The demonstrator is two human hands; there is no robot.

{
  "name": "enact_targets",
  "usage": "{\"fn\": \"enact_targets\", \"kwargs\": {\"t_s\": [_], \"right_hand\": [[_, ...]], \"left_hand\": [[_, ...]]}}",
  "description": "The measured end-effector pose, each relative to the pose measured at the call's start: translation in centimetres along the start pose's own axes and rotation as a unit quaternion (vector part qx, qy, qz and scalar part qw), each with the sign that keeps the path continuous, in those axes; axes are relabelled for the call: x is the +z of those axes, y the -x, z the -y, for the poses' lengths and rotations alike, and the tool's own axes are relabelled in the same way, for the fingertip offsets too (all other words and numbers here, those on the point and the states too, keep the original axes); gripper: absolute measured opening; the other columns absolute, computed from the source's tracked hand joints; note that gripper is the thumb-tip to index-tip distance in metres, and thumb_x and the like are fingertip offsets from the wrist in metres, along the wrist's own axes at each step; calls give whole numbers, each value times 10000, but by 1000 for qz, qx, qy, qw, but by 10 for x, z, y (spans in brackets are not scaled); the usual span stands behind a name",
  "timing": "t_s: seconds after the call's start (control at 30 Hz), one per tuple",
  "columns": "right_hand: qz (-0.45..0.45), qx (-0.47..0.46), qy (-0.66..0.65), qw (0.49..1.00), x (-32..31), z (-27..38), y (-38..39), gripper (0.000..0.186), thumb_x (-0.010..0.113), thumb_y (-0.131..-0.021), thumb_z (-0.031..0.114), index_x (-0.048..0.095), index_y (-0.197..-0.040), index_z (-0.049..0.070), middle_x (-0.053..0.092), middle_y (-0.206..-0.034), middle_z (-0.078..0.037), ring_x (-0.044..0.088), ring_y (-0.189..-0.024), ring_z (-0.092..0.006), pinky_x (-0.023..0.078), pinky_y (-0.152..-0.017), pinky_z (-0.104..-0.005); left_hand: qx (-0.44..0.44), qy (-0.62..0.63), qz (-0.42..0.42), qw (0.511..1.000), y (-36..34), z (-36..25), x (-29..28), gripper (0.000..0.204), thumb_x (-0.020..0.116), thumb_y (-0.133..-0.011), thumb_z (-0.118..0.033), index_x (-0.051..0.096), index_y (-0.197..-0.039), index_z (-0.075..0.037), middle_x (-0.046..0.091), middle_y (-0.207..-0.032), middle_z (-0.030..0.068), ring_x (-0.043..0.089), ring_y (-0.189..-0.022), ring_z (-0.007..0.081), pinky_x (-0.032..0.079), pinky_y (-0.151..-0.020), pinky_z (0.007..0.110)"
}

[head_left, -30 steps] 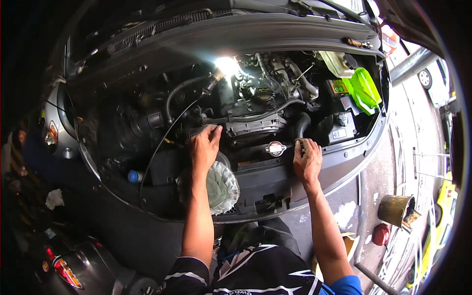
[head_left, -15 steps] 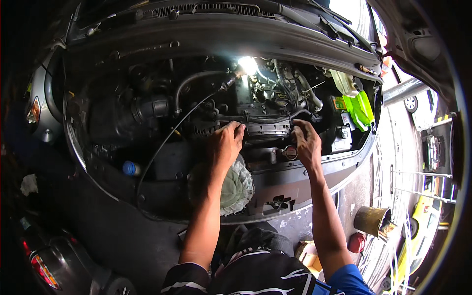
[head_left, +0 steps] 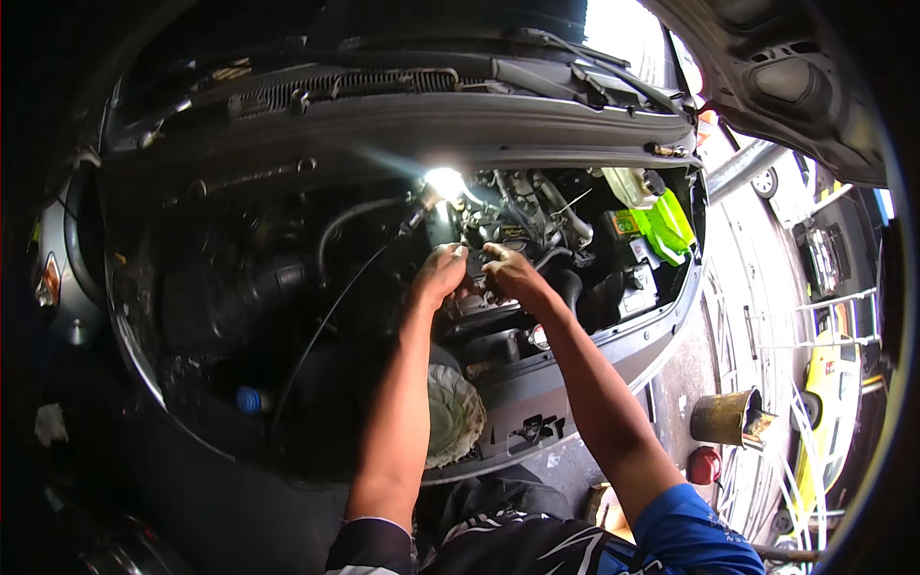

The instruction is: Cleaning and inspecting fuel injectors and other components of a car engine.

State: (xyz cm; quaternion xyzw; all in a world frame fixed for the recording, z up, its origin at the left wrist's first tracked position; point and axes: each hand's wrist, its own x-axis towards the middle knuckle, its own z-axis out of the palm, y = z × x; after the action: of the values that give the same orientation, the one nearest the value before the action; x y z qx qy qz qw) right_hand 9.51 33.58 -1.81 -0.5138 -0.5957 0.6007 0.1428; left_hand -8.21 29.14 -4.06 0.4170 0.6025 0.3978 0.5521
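Both of my hands are close together over the middle of a car's engine [head_left: 517,218] under a raised hood. My left hand [head_left: 443,275] has its fingers bent and pressed together at the engine's front. Beside it, my right hand [head_left: 516,276] is curled, with its index finger crooked toward the left hand. What the fingertips grip, if anything, is hidden. Just behind the hands shines a lit work lamp [head_left: 444,182], its thin cable [head_left: 340,302] running down to the left. A round cap [head_left: 539,337] shows below my right wrist.
A wrench [head_left: 254,176] lies along the rear edge of the bay. To the right are the battery [head_left: 636,291] and a bright green cloth [head_left: 667,228]. A pale, plastic-like round piece [head_left: 454,414] lies by my left forearm. A bucket [head_left: 721,419] stands on the floor at right.
My hands have moved inward toward each other, away from the two ends of a dark part across the engine front. The view has shifted, so the engine bay sits lower and further left.
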Motion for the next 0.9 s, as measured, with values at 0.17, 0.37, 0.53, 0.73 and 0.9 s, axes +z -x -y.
{"fn": "enact_targets", "kwargs": {"t_s": [0.17, 0.37, 0.53, 0.73, 0.9], "right_hand": [[56, 18, -24, 998, 33, 9, -31, 695, 539, -962, 115, 292, -1591, -46, 700, -841, -105, 631, -588, -157, 514, -492, -308], [23, -32, 8, 999, -25, -35, -65, 726, 570, -938, 79, 286, -1578, -110, 695, -901, -134, 647, -715, -151, 529, -585, -324], [113, -32, -68, 991, 14, 0, -60, 308, 546, -985, 132, 640, -1254, 15, 706, -897, -65, 648, -723, -132, 523, -562, -300], [73, 38, -92, 992, 1, 2, -59, 178, 547, -938, 76, 629, -814, -21, 617, -736, -69, 585, -568, -179, 471, -467, -335], [100, 27, -144, 984, 10, -1, -61, 137, 660, -927, 108, 661, -800, 58, 686, -701, -50, 647, -552, -165, 487, -449, -277]], "left_hand": [[-98, 130, -19, 987, -33, 25, -32, 542, 446, -1064, -585, 663, -1121, -92, 609, -632, 34, 508, -477, 123, 301, -435, 293], [-133, 190, 74, 970, -57, -9, 23, 751, 408, -1045, -709, 407, -1521, -128, 572, -715, 26, 532, -506, 127, 326, -425, 261], [-210, 231, 75, 947, -66, 10, -16, 660, 380, -1019, -766, 449, -1352, -200, 574, -643, 34, 459, -422, 124, 289, -372, 252], [-265, 245, 101, 927, -78, -3, -3, 616, 367, -1052, -712, 543, -943, -133, 541, -651, 17, 382, -431, 63, 250, -362, 185], [-241, 236, 50, 940, -71, 6, -4, 828, 317, -956, -865, 537, -860, -72, 506, -631, 8, 283, -404, 51, 210, -354, 189]]}}
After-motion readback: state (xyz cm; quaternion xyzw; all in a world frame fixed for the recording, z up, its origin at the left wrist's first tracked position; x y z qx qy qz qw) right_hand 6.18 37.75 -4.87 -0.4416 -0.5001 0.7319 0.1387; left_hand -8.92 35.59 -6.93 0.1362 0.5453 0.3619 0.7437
